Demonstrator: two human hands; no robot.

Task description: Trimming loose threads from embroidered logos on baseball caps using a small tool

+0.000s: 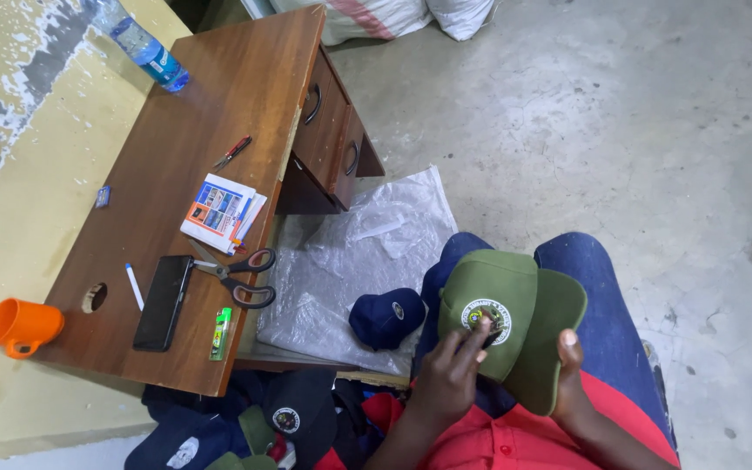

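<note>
green cap (515, 318) held over the lap, near and right of the desk (176, 174), crown toward the desk, brim toward the right and slightly near. left hand (447, 379) closed on the front panel, fingertips (480, 329) pressing on the round embroidered badge (487, 320); right hand (572, 383) pinching the near edge of the brim, thumb on top. both grips narrow and holding the cap. probably light and soft at the crown, easily creased, with a stiffer curved brim, so the brim edge looks the firmer place to hold and the crown the part that yields under the fingers. long axis running left to right, from back of crown to brim tip, tilted a little toward the near side. navy cap (385, 318) lying on clear plastic sheet (350, 261) just left of the green one, more caps (254, 426) heaped below the desk edge. scissors (241, 277), phone (163, 303), booklet (219, 211), orange mug (19, 326) and bottle (145, 48) on or beside the desk.
</note>
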